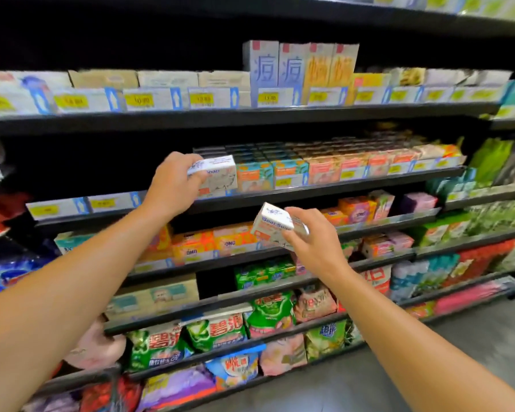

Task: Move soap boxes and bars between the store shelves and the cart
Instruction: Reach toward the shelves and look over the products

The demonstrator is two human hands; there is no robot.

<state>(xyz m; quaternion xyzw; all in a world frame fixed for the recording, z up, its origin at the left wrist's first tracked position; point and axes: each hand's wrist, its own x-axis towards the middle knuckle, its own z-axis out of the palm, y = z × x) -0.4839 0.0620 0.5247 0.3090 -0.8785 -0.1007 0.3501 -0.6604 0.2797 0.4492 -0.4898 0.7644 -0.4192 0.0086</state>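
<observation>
**Black store shelving, six-odd tiers**

Top tier (250, 114): flat pale boxes (167, 78) at left, tall blue-and-orange cartons (299, 66) upright at ctr, yellow price tags along the edge. 2nd tier (324, 188): tight rows of small soap boxes (324, 165), teal then pink/orange; left stretch bare, w/ tags only. 3rd tier (384, 224): orange packs (356, 208) at right. Lower tiers: orange boxes (208, 243), green & pink detergent bags (214, 331) toward btm ctr. Grey floor (354, 388) at btm right.
</observation>
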